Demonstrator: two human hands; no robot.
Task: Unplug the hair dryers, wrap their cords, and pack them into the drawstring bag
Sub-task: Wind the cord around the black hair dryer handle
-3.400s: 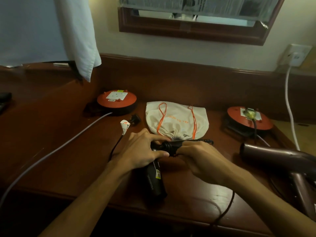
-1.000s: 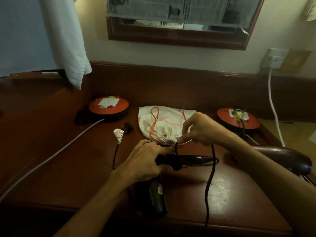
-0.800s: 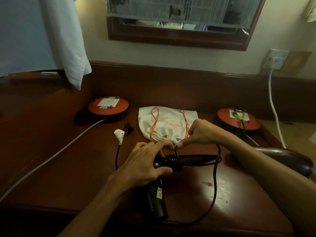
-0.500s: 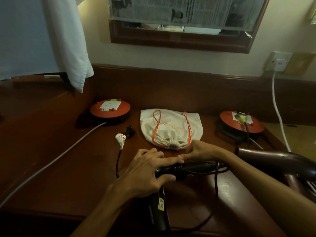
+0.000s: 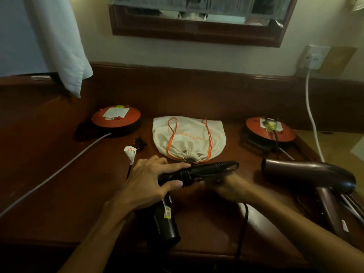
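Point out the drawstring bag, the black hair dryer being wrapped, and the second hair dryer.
drawstring bag (image 5: 189,139), head view, middle of the cloth.
black hair dryer (image 5: 208,169), head view, on its handle.
second hair dryer (image 5: 307,175), head view, on its barrel.

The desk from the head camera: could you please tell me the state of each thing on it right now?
Black hair dryer: unplugged, cord partly wrapped round its handle.
Left hand: grips the black hair dryer.
Right hand: blurred, under the handle, at the cord.
Black cord: loose end hangs over the desk edge.
Drawstring bag: flat, mouth cinched.
Brown hair dryer: lying on the desk, unwrapped.
Right cord reel: a plug in it.
Left cord reel: socket free.
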